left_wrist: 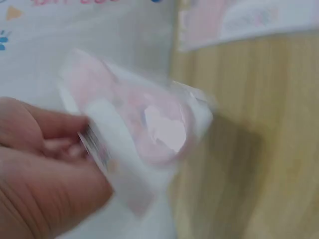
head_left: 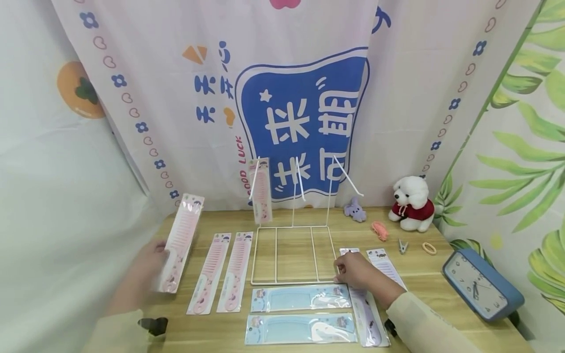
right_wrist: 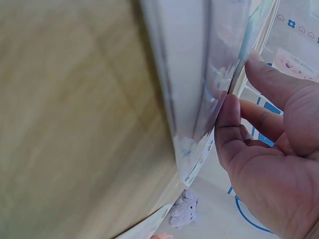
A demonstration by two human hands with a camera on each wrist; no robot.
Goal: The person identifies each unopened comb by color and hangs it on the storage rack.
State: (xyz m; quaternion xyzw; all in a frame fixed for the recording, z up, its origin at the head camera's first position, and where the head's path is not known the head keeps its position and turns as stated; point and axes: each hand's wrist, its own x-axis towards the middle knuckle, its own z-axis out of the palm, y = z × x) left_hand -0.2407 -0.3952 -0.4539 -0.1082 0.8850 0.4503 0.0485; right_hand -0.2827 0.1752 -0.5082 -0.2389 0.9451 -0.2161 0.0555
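Over the table's left side, my left hand [head_left: 149,262] grips a packaged pink comb [head_left: 182,242] by its left edge; it is tilted and blurred in the left wrist view. My right hand [head_left: 356,269] pinches the right front corner of a white wire display rack [head_left: 287,283], thumb on the rod. A packaged pink comb [head_left: 262,193] hangs upright from the rack's left hook. Two pink comb packs [head_left: 209,274] lie left of the rack, two blue ones [head_left: 301,329] in front. Of two purple packs [head_left: 368,318] at its right, one is partly under my right hand.
At the back right sit a white plush dog [head_left: 412,206] and a small purple plush toy [head_left: 355,211]. Nearby lie a coral hair clip [head_left: 379,231], a grey clip [head_left: 402,246] and a tan ring [head_left: 429,248]. A blue alarm clock [head_left: 483,284] stands at the right edge.
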